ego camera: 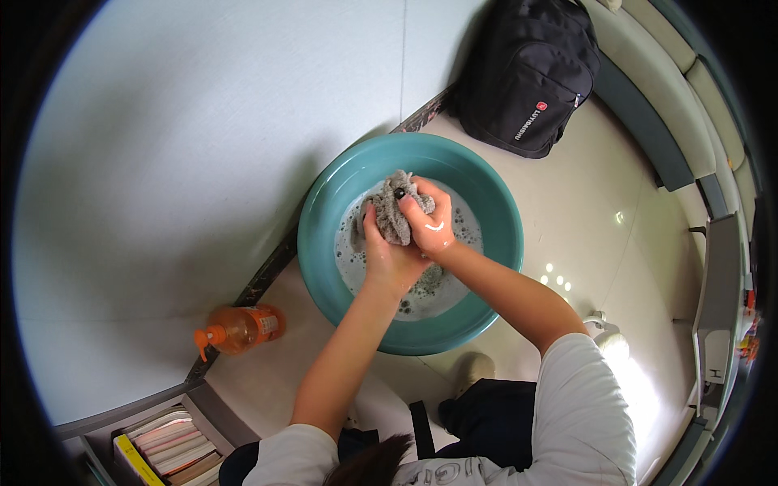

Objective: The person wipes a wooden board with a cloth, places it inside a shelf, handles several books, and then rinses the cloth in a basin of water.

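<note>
Between my two hands is a wet, crumpled grey plush item (392, 222) with a round black bead like a toy's eye. My left hand (389, 258) grips it from the lower left, thumb pressed against its side. From the right, my right hand (434, 219) squeezes it, the thumb beside the bead and suds shining on the skin. Both hands are above a round teal plastic basin (501, 243) on the floor. Foamy, bubbly water (358, 276) fills its bottom. Part of a grey fuzzy thing (430, 278) shows in the suds below my wrists.
An orange pump bottle (243, 328) stands left of the basin by the pale wall (200, 152). A black backpack (529, 79) leans on the wall behind. Books (173, 443) fill an open drawer or box at lower left. A light sofa (662, 91) curves along the right.
</note>
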A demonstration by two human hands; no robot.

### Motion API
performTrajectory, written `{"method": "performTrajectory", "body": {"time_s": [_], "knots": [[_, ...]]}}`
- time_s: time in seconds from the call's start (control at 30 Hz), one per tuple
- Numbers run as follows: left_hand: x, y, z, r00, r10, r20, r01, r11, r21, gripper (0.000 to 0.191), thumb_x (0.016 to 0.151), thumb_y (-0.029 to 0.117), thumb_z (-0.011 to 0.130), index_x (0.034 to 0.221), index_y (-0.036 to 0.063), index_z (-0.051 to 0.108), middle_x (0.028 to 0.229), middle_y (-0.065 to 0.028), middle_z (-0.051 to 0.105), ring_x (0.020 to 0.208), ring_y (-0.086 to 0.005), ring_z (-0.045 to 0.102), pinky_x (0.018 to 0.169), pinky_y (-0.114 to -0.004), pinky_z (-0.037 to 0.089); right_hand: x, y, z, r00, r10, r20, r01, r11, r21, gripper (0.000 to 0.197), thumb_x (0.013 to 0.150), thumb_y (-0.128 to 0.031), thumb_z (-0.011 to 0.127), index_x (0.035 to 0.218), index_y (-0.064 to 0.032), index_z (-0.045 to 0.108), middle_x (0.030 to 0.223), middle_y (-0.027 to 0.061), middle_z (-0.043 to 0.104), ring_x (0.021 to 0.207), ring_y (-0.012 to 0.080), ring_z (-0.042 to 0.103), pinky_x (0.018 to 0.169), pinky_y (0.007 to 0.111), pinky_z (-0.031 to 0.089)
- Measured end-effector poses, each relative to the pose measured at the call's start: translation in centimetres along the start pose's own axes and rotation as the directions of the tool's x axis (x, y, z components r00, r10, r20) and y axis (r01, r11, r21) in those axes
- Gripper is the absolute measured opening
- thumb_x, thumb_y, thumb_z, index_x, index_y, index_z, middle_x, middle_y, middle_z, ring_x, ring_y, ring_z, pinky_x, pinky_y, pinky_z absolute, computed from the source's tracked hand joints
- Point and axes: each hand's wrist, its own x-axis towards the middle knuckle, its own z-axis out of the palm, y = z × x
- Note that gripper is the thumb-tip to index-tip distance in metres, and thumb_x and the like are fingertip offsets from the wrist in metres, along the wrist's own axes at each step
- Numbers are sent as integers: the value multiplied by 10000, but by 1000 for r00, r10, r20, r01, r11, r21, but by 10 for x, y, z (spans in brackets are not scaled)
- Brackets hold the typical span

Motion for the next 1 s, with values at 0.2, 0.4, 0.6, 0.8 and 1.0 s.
{"method": "performTrajectory", "body": {"time_s": [0.2,0.4,0.6,0.8,1.0], "knots": [[14,5,0,772,594,-225,-490,782,384,295,765,153,440,1011,-7,472,972,-84,525,896,-207,521,776,-340,435,1,-7,22,746,661,-78,-378,518,767,206,790,-189,456,914,-27,488,866,107,535,768,215,536,684,324,454],[11,17,0,462,677,573,-556,-282,782,310,617,5,519,926,6,532,926,-103,550,851,-239,534,761,-334,425,12,-17,9,694,666,274,-526,209,824,245,844,-217,376,949,-23,484,910,100,540,840,217,530,767,354,437],[0,32,16,436,145,888,-552,-736,391,338,553,100,594,887,49,584,874,-83,553,783,-265,522,699,-334,435,7,-15,-16,647,522,555,-744,275,609,164,859,-137,371,924,-34,481,858,84,531,692,186,548,652,288,493],[-3,20,25,433,-269,860,-684,-720,119,208,582,222,589,746,98,555,909,-38,556,924,-225,529,766,-368,450,8,22,-37,407,310,859,-903,-2,429,287,868,-169,316,978,14,509,936,102,553,859,154,549,718,253,469],[-15,23,19,314,-620,719,-777,-603,-181,139,674,195,560,806,152,557,926,13,526,919,-172,501,840,-365,387,-9,-28,-42,466,607,644,-883,370,290,265,819,-134,480,1057,-20,493,969,94,551,888,138,542,758,230,452]]}}
